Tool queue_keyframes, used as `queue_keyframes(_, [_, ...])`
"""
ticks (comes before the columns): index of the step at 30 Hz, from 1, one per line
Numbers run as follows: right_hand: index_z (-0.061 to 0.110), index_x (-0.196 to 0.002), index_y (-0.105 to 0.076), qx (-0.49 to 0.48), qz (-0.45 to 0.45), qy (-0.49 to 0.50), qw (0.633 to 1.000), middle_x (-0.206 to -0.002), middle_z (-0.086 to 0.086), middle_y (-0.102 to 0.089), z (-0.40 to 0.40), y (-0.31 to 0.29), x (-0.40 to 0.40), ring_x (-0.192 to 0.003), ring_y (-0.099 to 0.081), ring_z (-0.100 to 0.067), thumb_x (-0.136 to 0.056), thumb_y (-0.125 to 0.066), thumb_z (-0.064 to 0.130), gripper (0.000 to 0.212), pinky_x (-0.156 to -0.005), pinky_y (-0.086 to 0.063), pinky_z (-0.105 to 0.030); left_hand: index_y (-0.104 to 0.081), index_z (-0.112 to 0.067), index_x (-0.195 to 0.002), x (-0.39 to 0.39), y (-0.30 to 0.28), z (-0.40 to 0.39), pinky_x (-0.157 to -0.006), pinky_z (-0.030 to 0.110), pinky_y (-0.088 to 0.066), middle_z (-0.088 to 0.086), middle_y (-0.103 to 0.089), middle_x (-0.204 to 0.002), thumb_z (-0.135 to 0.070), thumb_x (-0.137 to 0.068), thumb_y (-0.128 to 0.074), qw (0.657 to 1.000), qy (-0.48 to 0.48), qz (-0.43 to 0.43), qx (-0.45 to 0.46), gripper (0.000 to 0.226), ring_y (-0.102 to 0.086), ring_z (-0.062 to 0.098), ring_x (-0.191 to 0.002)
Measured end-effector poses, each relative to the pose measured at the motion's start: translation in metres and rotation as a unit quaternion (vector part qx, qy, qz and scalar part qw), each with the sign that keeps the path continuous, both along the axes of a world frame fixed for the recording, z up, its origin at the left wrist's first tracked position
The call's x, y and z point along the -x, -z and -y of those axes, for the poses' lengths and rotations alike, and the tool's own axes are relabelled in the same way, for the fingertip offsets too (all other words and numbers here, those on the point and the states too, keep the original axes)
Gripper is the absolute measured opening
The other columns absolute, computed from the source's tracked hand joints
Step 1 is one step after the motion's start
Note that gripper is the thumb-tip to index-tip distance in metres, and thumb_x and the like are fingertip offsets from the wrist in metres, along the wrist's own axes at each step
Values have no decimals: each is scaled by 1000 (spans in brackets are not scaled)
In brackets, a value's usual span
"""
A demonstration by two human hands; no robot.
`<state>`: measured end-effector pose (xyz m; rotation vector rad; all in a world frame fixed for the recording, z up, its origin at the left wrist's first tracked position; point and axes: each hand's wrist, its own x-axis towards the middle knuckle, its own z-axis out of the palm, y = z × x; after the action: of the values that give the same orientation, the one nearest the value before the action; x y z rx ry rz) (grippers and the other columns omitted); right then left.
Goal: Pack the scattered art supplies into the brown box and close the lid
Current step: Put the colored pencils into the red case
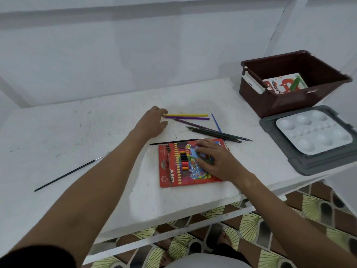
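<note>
The brown box [278, 101] stands open at the table's back right, with a pastels pack [280, 84] and a green crayon inside. My left hand [152, 122] reaches over the left tips of a yellow pencil [187, 114] and a purple pencil [189, 118], fingers loosely bent; contact is unclear. More dark pencils [218, 132] and a thin blue brush [216, 122] lie to their right. My right hand [216, 159] rests flat on a red colour pencil pack [177, 167]. A black brush [173, 142] lies along the pack's top edge.
The grey lid [303, 163] lies upside down in front of the box, with a white paint palette [313, 132] on it. A long black brush [67, 173] lies at the left of the white table [77, 132]. Patterned floor tiles show below the table's front edge.
</note>
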<state>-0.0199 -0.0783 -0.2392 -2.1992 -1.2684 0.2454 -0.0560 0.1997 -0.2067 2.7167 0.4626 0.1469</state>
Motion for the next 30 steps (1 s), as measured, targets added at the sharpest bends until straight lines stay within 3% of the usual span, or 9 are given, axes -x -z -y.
queue_keyframes(4, [17, -129, -57, -2, 7, 6, 1000, -143, 2, -46, 0, 4, 0, -136, -34, -11, -90, -58, 42, 46, -109, -35, -30, -42, -17, -141, -26, 0, -8, -102, 41, -40, 7, -45, -140, -22, -97, -49, 995, 53, -68, -55, 45, -47, 29, -122])
queue_keyframes(8, [17, -127, -58, -9, 6, 8, 1000, -142, 2, -47, 0, 5, -1, -136, -34, -10, -89, -59, 42, 45, -109, -35, -30, -53, -13, -131, -35, -4, -9, -96, 41, -43, 8, -55, -128, -21, -97, -50, 989, 71, -90, -95, 35, -52, 28, -115])
queue_keyframes(17, [17, -126, -59, -19, 8, 9, 1000, -141, 2, -48, -1, 4, 1, -134, -36, -10, -89, -61, 41, 44, -108, -37, -29, -65, -11, -114, -21, -13, -23, -83, 30, -46, 7, -63, -111, -24, -90, -63, 991, 26, -126, -31, 28, -57, 24, -100])
queue_keyframes(23, [16, -123, -61, -28, 7, 12, 1000, -138, 1, -51, -2, 4, 2, -133, -39, -11, -88, -63, 38, 42, -106, -34, -24, -69, -9, -105, 11, -16, -29, -81, 33, -50, 8, -67, -103, -17, -90, -62, 994, -26, -101, -16, 19, -59, 24, -94])
queue_keyframes(30, [15, -122, -62, -28, 8, 5, 1000, -137, 0, -52, -2, 4, 1, -130, -42, -11, -87, -63, 39, 42, -105, -39, -29, -74, -13, -96, 89, -27, -23, -56, 18, -36, -2, -63, -79, -15, -89, -64, 992, -92, -17, 87, 12, -51, 10, -66])
